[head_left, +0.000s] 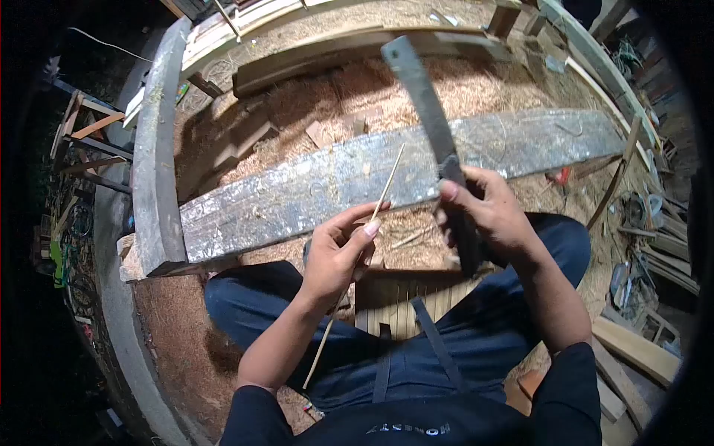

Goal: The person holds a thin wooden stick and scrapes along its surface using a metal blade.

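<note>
In the head view my left hand pinches a thin, pale stick, which slants from upper right down past my wrist toward my lap. My right hand is wrapped round the dark handle of a large knife. Its long, broad blade points up and leans left, with a small hole near the tip. Blade and stick are apart. Beyond both hands lies a worn plank with pale, peeling patches. Between my legs is a slatted wooden seat or board, partly hidden by my clothing.
Wood shavings cover the ground, with loose wood offcuts among them. A grey beam runs along the left, and another beam lies at the far side. Boards and scrap are piled at the right.
</note>
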Action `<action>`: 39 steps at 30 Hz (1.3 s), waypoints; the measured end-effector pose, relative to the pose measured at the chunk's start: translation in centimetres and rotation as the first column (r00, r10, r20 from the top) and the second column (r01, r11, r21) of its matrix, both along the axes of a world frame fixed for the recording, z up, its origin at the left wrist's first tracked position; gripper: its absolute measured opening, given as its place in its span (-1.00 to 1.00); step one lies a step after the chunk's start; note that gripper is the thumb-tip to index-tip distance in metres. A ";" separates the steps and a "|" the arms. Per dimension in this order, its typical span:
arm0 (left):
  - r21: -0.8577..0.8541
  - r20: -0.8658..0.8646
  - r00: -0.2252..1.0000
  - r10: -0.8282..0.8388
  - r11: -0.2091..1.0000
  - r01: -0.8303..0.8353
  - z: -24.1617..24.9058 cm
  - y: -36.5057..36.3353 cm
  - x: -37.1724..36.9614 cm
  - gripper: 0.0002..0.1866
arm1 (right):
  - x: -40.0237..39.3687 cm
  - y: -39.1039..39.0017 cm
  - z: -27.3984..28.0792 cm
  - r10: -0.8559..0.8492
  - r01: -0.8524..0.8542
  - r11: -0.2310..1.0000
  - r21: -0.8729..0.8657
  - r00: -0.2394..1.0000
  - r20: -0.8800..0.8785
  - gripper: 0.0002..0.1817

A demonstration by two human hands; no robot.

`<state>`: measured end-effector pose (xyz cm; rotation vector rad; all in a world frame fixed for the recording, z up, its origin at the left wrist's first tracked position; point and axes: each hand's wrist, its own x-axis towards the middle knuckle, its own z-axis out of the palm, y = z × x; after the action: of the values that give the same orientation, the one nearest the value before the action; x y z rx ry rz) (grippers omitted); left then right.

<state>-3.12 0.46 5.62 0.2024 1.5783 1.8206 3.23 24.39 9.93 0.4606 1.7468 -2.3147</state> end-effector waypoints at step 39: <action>-0.045 -0.200 0.979 -0.028 0.999 0.019 3.3 2.2 -0.4 -0.77 | -1.6 -0.9 2.2 0.472 -0.435 0.839 -0.328 0.881 0.038 -0.60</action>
<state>-3.49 2.62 8.92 0.3940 1.7434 1.7918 1.59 23.51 12.15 0.1020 1.2325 -2.1048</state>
